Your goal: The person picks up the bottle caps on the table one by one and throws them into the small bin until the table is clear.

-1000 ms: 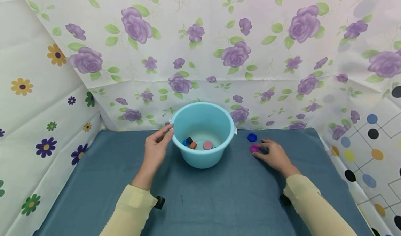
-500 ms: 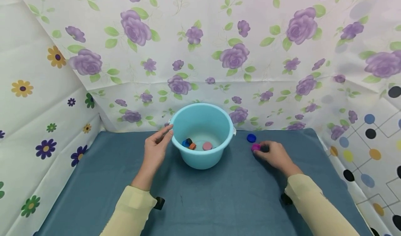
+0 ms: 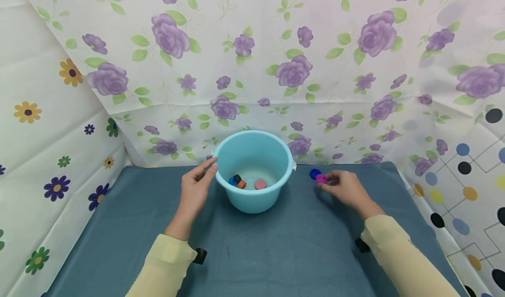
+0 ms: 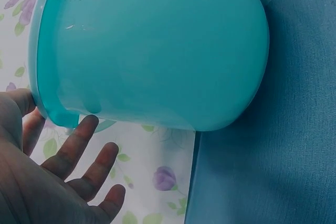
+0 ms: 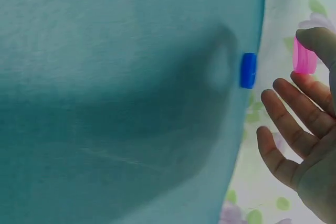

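Observation:
A light-blue bucket [image 3: 252,199] stands upright at the back of the cloth. My left hand [image 3: 194,187] is at its left rim, with thumb and index fingertips touching the edge. In the left wrist view, the other fingers are spread beside the bucket's wall [image 4: 157,51]. To the right of the bucket, my right hand [image 3: 347,189] pinches a bright pink bottle cap [image 3: 321,178] between thumb and index finger. The right wrist view shows this pink cap [image 5: 304,59] raised, the remaining fingers loosely extended. Just behind it lies a dark blue cap [image 3: 314,173], partly overlapped in the head view.
Inside the bucket lie a pale pink cap [image 3: 260,184], an orange cap [image 3: 241,184], and blue and black pieces. A blue-grey cloth [image 3: 252,262] covers the table. Flower-printed sheets [image 3: 252,82] rise behind and on the left, a dotted one on the right.
My right hand has taken the pink cap between thumb and finger and brought it up slightly, closer to the blue cap. My left hand has stayed at the bucket's rim.

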Demonstrator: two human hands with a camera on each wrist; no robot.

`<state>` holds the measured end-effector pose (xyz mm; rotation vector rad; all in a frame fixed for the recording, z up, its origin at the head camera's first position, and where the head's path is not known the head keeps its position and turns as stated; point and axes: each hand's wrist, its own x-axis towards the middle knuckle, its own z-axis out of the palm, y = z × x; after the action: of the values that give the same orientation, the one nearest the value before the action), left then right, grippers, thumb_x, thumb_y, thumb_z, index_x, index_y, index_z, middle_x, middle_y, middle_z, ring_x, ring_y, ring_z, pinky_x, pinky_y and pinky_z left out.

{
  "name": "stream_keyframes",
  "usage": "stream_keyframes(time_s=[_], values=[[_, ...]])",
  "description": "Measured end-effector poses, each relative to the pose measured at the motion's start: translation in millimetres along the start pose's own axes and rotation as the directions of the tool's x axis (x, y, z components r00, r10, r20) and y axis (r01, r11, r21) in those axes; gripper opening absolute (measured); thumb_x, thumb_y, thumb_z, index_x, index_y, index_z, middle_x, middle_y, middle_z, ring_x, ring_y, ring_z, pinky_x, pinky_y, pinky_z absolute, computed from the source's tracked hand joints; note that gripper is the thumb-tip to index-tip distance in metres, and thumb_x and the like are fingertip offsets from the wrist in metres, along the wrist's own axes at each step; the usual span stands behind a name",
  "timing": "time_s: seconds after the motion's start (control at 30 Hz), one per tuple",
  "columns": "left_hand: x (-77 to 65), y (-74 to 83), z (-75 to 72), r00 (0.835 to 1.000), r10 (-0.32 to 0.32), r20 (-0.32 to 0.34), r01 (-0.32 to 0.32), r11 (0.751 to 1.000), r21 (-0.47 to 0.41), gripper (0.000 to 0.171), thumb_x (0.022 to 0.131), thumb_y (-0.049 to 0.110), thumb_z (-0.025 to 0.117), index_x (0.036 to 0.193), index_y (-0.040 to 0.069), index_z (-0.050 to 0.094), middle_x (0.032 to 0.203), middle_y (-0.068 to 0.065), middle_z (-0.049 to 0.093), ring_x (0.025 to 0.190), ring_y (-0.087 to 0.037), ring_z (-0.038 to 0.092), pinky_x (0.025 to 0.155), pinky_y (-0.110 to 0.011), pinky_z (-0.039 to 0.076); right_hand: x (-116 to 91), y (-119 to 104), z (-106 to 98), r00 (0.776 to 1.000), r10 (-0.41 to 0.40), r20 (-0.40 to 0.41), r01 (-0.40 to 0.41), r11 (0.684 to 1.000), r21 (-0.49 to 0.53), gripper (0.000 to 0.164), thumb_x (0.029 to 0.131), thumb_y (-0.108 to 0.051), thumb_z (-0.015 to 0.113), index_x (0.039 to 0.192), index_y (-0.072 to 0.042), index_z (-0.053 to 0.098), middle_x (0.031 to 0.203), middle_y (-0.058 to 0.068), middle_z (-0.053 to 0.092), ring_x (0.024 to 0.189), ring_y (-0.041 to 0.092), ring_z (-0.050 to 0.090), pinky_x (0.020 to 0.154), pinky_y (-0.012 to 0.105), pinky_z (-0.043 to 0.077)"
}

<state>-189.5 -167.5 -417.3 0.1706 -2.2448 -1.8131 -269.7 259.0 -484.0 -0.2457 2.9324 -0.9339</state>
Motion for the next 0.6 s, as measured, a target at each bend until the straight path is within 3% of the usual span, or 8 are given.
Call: stream_keyframes(time_s=[0.27,0.5,0.6], values=[[-11.5,26.0,-3.9,0.999,-0.024,0.033,0.024,1.0,-0.013,0.034,0.092,0.033,0.061,0.124,0.021,0.063,0.123,-0.005,0.062,0.1,-0.012,0.06,0.097,-0.042,0.044,3,-25,-16,1.0,-0.022,-0.015,0.022,1.0,0.005,0.04,0.079,-0.057,0.066,0.1,-0.023,0.065,0.097,0.0,0.068,0.089,0.017,0.065,0.07,0.034,0.054],[-12.2,27.2,-3.8,0.999,-0.01,0.05,0.011,1.0,-0.015,0.036,0.092,0.032,0.06,0.126,0.019,0.062,0.126,-0.005,0.061,0.107,-0.017,0.059,0.099,-0.042,0.044,6,-55,-33,0.998,-0.048,-0.043,0.05,0.998,0.04,0.039,0.08,-0.051,0.068,0.104,-0.021,0.064,0.1,0.001,0.067,0.09,0.019,0.065,0.069,0.036,0.055],[-11.7,27.2,-3.5,0.999,-0.005,0.047,0.006,1.0,-0.019,0.036,0.092,0.032,0.06,0.126,0.018,0.062,0.127,-0.006,0.06,0.109,-0.021,0.059,0.099,-0.043,0.044,8,-69,-37,0.995,-0.071,-0.068,0.073,0.997,0.029,0.042,0.079,-0.057,0.066,0.102,-0.023,0.065,0.098,-0.001,0.068,0.088,0.017,0.066,0.067,0.035,0.055]])
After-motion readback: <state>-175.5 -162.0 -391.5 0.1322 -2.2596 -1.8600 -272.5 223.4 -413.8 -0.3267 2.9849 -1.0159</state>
